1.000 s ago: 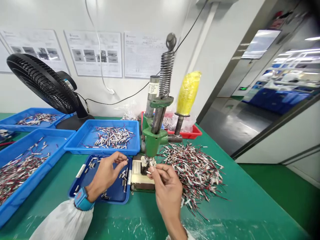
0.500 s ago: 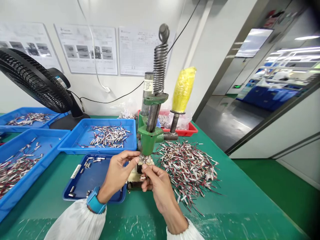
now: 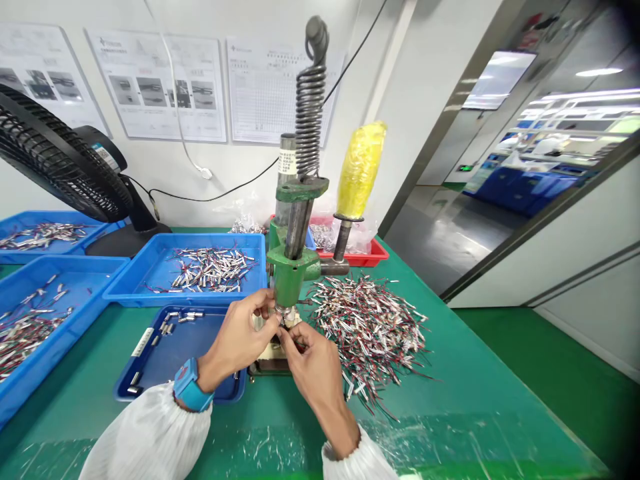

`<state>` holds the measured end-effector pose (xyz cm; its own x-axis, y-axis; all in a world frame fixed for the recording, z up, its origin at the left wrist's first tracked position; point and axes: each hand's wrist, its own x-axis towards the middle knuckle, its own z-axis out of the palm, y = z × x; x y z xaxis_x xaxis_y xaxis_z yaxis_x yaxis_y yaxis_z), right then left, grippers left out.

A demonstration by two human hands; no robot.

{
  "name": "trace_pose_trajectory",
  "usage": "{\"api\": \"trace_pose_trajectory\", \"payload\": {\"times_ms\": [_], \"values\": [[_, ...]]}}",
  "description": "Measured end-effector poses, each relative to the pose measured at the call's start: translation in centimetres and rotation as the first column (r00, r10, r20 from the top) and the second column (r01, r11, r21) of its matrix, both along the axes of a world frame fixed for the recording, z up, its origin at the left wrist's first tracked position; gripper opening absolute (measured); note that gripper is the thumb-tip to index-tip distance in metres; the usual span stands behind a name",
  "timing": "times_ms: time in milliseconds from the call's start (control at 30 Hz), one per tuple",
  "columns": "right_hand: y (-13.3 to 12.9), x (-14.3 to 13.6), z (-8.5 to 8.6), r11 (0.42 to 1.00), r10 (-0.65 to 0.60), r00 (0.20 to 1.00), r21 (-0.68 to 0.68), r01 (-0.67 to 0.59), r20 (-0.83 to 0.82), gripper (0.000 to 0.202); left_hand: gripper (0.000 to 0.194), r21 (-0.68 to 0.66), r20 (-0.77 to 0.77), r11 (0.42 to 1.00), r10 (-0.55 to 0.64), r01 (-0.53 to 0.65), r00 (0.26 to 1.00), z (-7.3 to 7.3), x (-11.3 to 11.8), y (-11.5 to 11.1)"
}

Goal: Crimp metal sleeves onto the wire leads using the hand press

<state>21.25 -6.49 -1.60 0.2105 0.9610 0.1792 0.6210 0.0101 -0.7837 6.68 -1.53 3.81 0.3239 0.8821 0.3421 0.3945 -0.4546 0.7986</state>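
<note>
A green hand press (image 3: 290, 273) with a coiled spring (image 3: 311, 120) on top and a yellow-wrapped lever (image 3: 361, 173) stands before me. My left hand (image 3: 250, 337) is at its lower tip, thumb and fingers pinched together; what they hold is hidden. Right beside it, my right hand (image 3: 311, 357) is pinched with curled fingers, its thumb and fingertip meeting the left thumb under the press head. Anything between those fingers is too small to make out. To the left, a dark blue tray (image 3: 185, 363) has several small metal cylinders (image 3: 167, 327) in it.
A big pile of wired metal parts (image 3: 370, 333) lies right of the press. Lighter blue trays (image 3: 120, 293) with similar parts stand left and behind. A black fan (image 3: 65, 160) stands at the back left, a red tray (image 3: 370, 257) behind the press.
My right hand has moved up and in against the left, and its fingers have curled closer. A small metal piece seen at its fingers before is now hidden. The view has shifted slightly.
</note>
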Motion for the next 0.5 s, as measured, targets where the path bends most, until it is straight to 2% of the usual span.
{"api": "trace_pose_trajectory", "payload": {"times_ms": [67,100,167,233,300,367,400,433,467,500], "values": [[-0.6,0.9,0.1,1.000,0.003,0.997,0.009,-0.003,0.083,0.041,0.021,-0.010,0.003,1.000,-0.004,0.004,1.000,-0.2,-0.1,-0.2],[-0.9,1.5,0.3,0.998,-0.013,0.993,0.056,0.006,0.121,0.040,0.024,-0.024,0.025,1.000,-0.006,0.006,1.000,-0.5,-0.2,-0.4],[-1.4,3.1,1.0,0.972,-0.082,0.984,0.231,0.044,0.157,0.037,0.032,-0.044,0.080,0.999,-0.006,0.010,0.997,-1.1,-0.5,-0.7],[-1.1,4.7,3.1,0.906,-0.175,0.978,0.408,0.113,0.117,0.039,0.038,-0.042,0.122,0.999,0.007,-0.002,0.992,-1.8,-0.8,-1.0],[0.4,6.0,7.3,0.843,-0.232,0.973,0.503,0.192,0.018,0.047,0.040,-0.037,0.137,0.999,0.032,-0.027,0.990,-2.2,-1.1,-1.1],[2.9,6.5,13.0,0.813,-0.214,0.974,0.539,0.220,-0.076,0.059,0.040,-0.043,0.129,0.998,0.059,-0.054,0.990,-2.3,-1.3,-1.2],[4.3,6.5,15.9,0.812,-0.161,0.983,0.555,0.182,-0.087,0.065,0.039,-0.051,0.125,0.997,0.071,-0.065,0.990,-2.3,-1.3,-1.2],[5.6,6.3,18.7,0.832,-0.102,0.992,0.541,0.126,-0.074,0.069,0.039,-0.061,0.122,0.996,0.079,-0.071,0.989,-2.2,-1.3,-1.2],[6.5,6.0,21.0,0.877,-0.027,0.999,0.478,0.046,-0.046,0.068,0.039,-0.070,0.123,0.995,0.084,-0.076,0.989,-2.2,-1.3,-1.2],[7.1,5.4,22.6,0.907,0.029,0.998,0.421,-0.001,-0.060,0.070,0.038,-0.074,0.129,0.994,0.086,-0.077,0.988,-2.1,-1.2,-1.2]]}}
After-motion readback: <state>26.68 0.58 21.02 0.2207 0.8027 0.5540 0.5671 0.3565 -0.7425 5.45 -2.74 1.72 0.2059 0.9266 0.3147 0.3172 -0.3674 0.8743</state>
